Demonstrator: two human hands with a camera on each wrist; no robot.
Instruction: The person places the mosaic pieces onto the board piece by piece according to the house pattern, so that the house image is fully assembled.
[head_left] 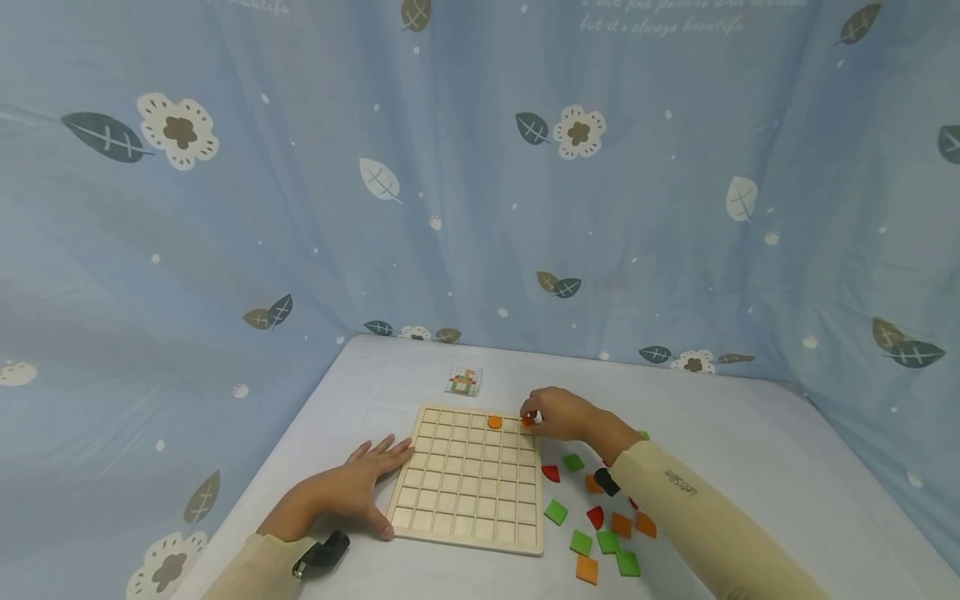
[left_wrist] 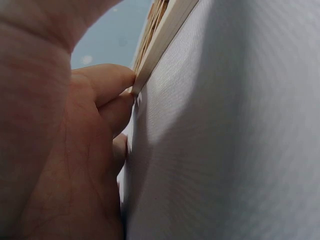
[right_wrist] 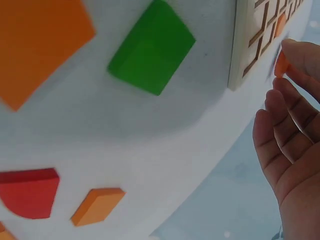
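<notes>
A pale wooden grid board (head_left: 472,475) lies flat on the table. Spread out along its left side, my left hand (head_left: 356,483) touches the edge with its fingertips; the left wrist view has those fingers against the wooden rim (left_wrist: 162,45). Over the far right corner, my right hand (head_left: 564,412) pinches an orange piece (right_wrist: 281,63) between thumb and index finger. Its other fingers extend loosely. An orange rounded piece (head_left: 495,422) sits in the board's far row. Whether the pinched piece touches the board I cannot tell.
Loose green squares (head_left: 581,543), orange squares (head_left: 587,570) and red quarter-round pieces (head_left: 551,473) lie right of the board, some beneath my right forearm. Behind the board is a small pattern card (head_left: 463,382). A blue printed curtain (head_left: 480,208) surrounds the table.
</notes>
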